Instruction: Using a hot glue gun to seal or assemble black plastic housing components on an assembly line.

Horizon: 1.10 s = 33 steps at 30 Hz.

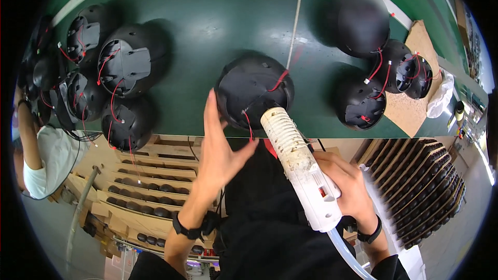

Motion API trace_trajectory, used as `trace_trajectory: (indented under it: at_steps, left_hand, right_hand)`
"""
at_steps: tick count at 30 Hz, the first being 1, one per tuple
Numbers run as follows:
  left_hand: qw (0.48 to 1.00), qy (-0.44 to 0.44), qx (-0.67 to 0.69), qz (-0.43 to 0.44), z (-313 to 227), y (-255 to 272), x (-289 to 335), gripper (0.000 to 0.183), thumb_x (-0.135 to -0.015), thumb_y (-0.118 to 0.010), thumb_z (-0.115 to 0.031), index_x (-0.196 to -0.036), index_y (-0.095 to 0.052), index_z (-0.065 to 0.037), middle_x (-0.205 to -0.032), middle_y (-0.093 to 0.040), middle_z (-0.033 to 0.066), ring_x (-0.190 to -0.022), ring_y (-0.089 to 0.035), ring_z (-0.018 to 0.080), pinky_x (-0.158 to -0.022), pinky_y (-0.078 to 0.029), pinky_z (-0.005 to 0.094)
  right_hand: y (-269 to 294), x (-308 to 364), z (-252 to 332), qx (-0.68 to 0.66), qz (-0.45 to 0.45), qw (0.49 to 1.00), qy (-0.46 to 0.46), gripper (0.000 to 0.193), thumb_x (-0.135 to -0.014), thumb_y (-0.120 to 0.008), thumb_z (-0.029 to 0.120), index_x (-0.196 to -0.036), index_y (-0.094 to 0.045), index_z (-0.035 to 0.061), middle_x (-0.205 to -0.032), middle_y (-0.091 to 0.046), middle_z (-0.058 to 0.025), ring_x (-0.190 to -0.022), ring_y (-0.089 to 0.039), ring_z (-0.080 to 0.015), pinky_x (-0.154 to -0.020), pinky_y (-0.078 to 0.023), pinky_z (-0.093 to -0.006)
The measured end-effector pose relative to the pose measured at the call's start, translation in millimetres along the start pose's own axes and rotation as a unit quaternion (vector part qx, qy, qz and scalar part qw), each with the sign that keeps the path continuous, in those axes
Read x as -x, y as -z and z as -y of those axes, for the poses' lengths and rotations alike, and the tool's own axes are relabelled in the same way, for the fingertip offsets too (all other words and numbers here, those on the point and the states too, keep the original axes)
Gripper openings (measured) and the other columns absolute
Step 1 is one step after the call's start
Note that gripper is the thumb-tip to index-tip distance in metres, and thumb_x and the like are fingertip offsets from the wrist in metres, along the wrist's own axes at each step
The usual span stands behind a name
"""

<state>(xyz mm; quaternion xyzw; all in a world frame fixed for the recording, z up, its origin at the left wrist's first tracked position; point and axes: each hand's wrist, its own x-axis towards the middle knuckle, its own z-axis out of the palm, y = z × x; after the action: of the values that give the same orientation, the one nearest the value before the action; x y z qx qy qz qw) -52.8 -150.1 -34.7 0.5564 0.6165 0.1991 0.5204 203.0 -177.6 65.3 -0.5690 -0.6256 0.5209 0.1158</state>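
A white plastic gun-shaped tool with a ribbed, stained barrel (293,161) is nearest the camera, right of the frame's lower centre, a translucent rod (346,251) at its rear. The right hand (342,179) has its fingers wrapped around the tool, partly hidden behind it. The left hand (220,155) spreads its fingers open beside the lower left rim of a round black plastic shell with red wires (246,91), mid-frame on the green bench (194,103); contact is unclear. The tool's tip meets the shell's lower right in view. Similar black shells (129,67) sit upper left and upper right.
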Motion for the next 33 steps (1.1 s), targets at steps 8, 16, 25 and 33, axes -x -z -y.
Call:
trace_trajectory:
  at_steps: [8,16,25,33]
  left_hand:
    - [0.999,0.003,0.051,-0.010,-19,45,-26,0.040,-0.084,-0.071,-0.006,-0.124,-0.066,-0.003,-0.094,-0.063,0.0084,-0.086,-0.059,0.0171,-0.076,-0.050,0.0284]
    - [0.962,-0.152,-0.077,0.214,-82,14,-135,0.018,-0.087,-0.076,-0.012,-0.093,-0.074,0.004,-0.067,-0.063,0.0080,-0.060,-0.054,0.0096,-0.058,-0.045,0.0256]
    - [0.979,-0.067,0.022,0.190,-71,20,-118,0.014,-0.090,-0.074,-0.008,-0.096,-0.074,0.005,-0.079,-0.071,0.0045,-0.070,-0.059,0.0063,-0.065,-0.049,0.0235]
    - [0.987,-0.036,-0.011,0.154,-67,45,-94,0.014,-0.089,-0.074,-0.005,-0.098,-0.073,0.006,-0.080,-0.072,0.0044,-0.070,-0.059,0.0058,-0.065,-0.049,0.0230]
  right_hand:
    - [-5,18,1,0.057,0.012,0.998,-0.015,0.051,-0.065,-0.077,0.015,-0.114,-0.063,0.0093,-0.117,-0.064,-0.0072,-0.075,-0.067,-0.0277,-0.060,-0.055,-0.0347]
    - [-15,11,-1,0.095,-0.024,0.995,-0.005,0.060,-0.060,-0.074,0.007,-0.118,-0.060,0.0116,-0.120,-0.062,-0.0070,-0.076,-0.067,-0.0320,-0.060,-0.056,-0.0400]
    - [-24,10,-7,0.063,-0.045,0.996,-0.041,0.054,-0.061,-0.075,0.006,-0.113,-0.060,0.0069,-0.104,-0.061,-0.0104,-0.077,-0.065,-0.0348,-0.063,-0.055,-0.0424]
    - [-19,16,-5,0.067,-0.032,0.996,-0.046,0.052,-0.061,-0.074,0.007,-0.111,-0.062,0.0064,-0.093,-0.059,-0.0105,-0.073,-0.064,-0.0350,-0.061,-0.053,-0.0429]
